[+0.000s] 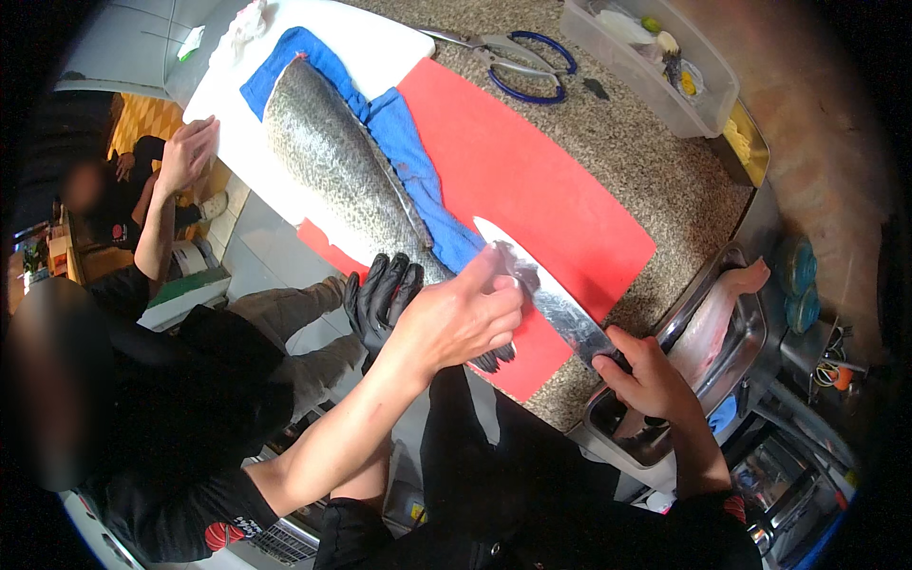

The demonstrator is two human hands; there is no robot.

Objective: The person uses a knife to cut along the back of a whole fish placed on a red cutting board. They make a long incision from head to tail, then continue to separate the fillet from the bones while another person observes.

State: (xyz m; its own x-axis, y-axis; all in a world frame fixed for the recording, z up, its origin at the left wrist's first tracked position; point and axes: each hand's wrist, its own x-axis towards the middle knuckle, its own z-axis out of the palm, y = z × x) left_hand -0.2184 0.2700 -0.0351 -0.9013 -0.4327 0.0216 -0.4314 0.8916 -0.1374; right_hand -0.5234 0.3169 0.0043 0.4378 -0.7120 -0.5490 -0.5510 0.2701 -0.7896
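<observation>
My right hand (645, 374) grips the dark handle of a large kitchen knife (552, 303), its blade pointing up and left over the red cutting board (527, 178). A co-worker's bare hand (467, 313) reaches across from the left, fingers at the blade near its tip. Under that forearm, my left hand (385, 299) wears a black glove, fingers extended and apart at the fish's narrow tail end. Whether it presses on the fish is unclear. The scaly, apparently headless fish (328, 149) lies on a blue cloth (410, 160), across the red board and a white cutting board (363, 35).
Blue-handled scissors (524, 64) and a plastic bin (655, 71) with scraps sit on the speckled counter (627, 164). At right, a metal tray (748, 335) holds a pale fish piece (716, 320). The co-worker's other hand (189, 153) is at the white board's edge.
</observation>
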